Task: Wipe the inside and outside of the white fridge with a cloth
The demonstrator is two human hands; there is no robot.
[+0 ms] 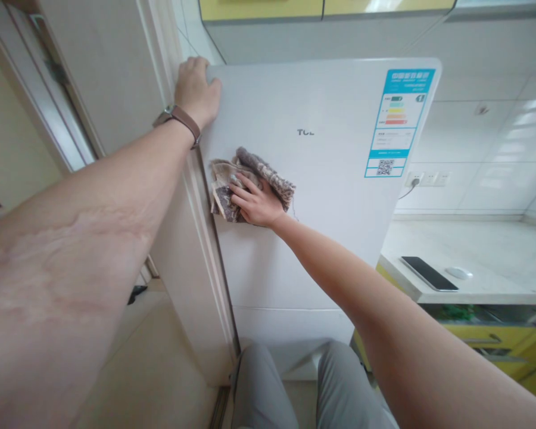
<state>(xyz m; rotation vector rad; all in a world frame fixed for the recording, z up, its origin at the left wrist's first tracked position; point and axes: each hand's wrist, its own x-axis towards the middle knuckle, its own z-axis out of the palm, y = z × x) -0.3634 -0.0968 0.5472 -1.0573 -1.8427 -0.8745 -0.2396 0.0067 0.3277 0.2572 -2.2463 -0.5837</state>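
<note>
A white refrigerator (pixel 330 238) with a TCL mark stands upright in front of me. My left hand (pixel 197 89), with a brown-strapped watch (pixel 181 119) on the wrist, grips its upper left corner, thumb on the front and fingers bent over the edge. Against the door's left part, my right hand (pixel 259 199) presses a bunched brown patterned cloth (pixel 268 173). Its fingers lie over the cloth, which folds up behind them. A blue and white energy label (pixel 399 122) is stuck at the door's upper right.
A pale door frame (pixel 178 238) runs close along the refrigerator's left side. Yellow cabinets (pixel 263 9) hang above. To the right, a white counter (pixel 495 244) holds a dark flat panel (pixel 429 273) and a small white oval object (pixel 458 273). A plugged-in socket (pixel 415 180) is on the wall.
</note>
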